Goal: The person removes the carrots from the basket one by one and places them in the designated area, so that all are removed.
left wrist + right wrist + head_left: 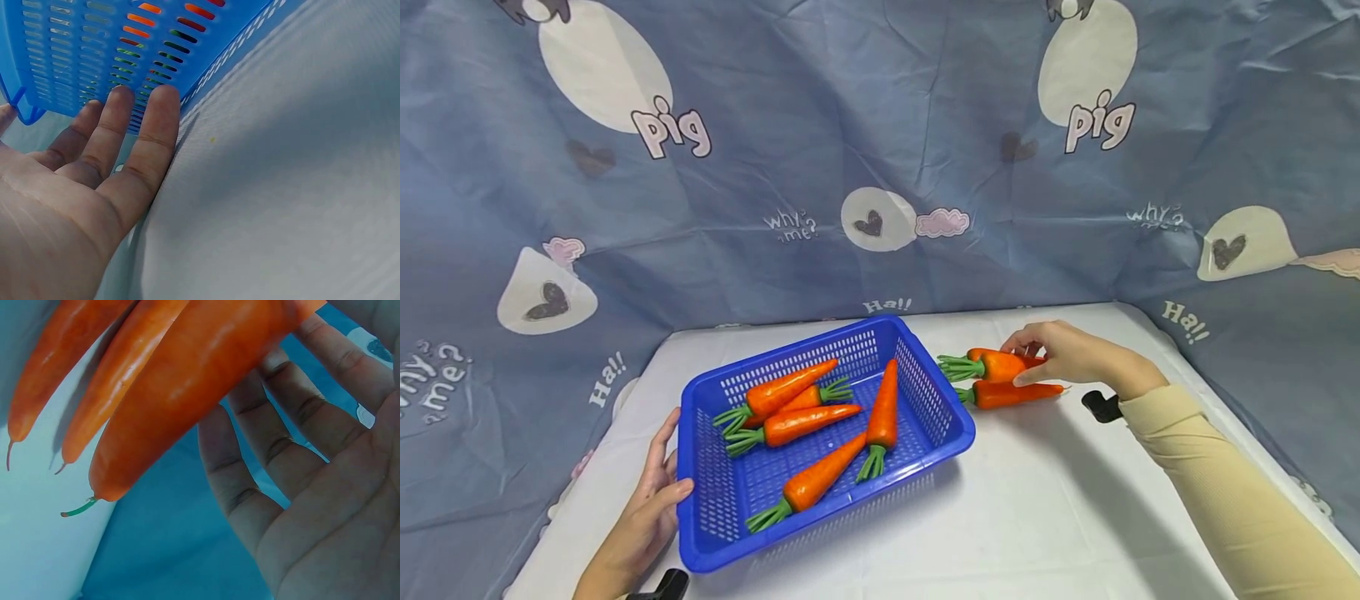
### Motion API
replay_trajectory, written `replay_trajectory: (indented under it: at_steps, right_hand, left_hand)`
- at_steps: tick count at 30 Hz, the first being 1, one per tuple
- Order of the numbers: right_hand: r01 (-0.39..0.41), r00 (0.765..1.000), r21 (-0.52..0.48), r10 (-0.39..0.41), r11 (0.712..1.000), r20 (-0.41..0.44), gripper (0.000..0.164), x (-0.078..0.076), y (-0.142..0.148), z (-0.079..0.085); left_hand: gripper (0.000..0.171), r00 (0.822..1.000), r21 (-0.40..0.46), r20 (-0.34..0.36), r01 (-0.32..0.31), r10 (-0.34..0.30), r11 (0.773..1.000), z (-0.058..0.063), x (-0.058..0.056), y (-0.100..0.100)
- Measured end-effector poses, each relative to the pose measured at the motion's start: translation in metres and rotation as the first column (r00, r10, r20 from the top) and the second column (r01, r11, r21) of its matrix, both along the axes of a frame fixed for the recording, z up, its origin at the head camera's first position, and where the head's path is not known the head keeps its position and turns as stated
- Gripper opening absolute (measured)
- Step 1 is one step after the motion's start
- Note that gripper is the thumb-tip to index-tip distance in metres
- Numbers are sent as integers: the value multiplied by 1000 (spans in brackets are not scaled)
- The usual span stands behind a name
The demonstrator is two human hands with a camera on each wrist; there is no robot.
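Note:
A blue slotted plastic basket [713,500] stands tilted on the white surface with several carrots [884,417] lying in it, green stubs attached. At its left end my left hand [642,512] grips it, thumb over the rim and fingers against the outer wall [94,37]. To the right of the basket, my right hand [1063,354] holds a carrot [181,394] between fingers and thumb, its tapered tip showing in the right wrist view. Two more carrots lie beside that one; the nearer one [1007,395] lies in front of it, below my right hand.
A white cloth-covered table [1037,492] lies under everything. Behind it hangs a blue-grey printed curtain [820,158], which also falls along both sides. Black wrist straps or mounts [1102,407] show near both hands.

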State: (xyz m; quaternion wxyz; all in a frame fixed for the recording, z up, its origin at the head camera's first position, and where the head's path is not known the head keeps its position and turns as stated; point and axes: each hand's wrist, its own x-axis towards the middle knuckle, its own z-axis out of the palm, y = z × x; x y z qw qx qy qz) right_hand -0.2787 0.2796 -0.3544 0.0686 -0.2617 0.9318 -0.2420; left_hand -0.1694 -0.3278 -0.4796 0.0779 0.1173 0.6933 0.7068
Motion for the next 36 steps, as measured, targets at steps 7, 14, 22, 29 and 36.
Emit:
replay_trajectory:
  at_steps: [7,14,22,29,36]
  right_hand:
    - [11,1000,6,-11,1000,-3,39,2,8,-6]
    - [16,1000,3,-16,1000,-3,43,5,14,-12]
    - [15,1000,-29,-14,999,26,41,7,16,-27]
    - [4,999,-4,-4,1000,48,42,6,16,-42]
    - [-3,995,-16,5,1000,99,39,8,17,-52]
  left_hand:
    - [85,1000,15,-13,14,-14,1000,0,-2,4]
    - [86,999,21,-43,4,-3,1000,1,-5,5]
    - [86,999,1,-32,-7,7,1000,-1,-6,2]
    - [87,998,36,-58,20,-18,999,-4,-5,-3]
    - [86,999,6,-38,-5,5,1000,-6,-5,-1]
